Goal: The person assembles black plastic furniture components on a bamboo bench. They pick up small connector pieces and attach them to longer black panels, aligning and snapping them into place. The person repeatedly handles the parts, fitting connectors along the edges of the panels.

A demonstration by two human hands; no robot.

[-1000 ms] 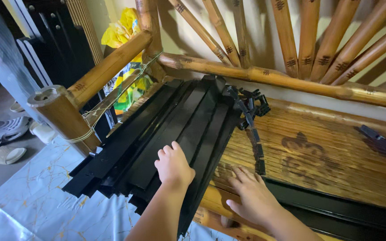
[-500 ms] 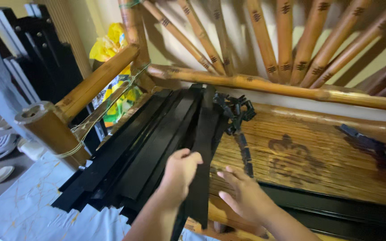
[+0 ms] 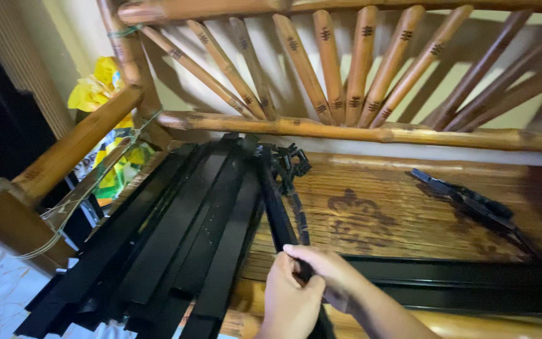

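Since the earlier frame both hands have come together off the flat stack; the left hand (image 3: 290, 301) and right hand (image 3: 330, 279) are now clamping one black metal strip (image 3: 274, 210), lifting its near end while its far end is resting on the bamboo bench seat (image 3: 377, 210); the remaining black strips (image 3: 177, 238) are leaning fanned against the bamboo armrest (image 3: 70, 157), keeping them reachable.

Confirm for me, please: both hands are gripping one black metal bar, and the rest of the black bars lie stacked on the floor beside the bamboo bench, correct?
Not quite. The head view shows the left hand and right hand gripping one black metal bar, but the other black bars lie stacked on the bamboo bench seat, not on the floor.
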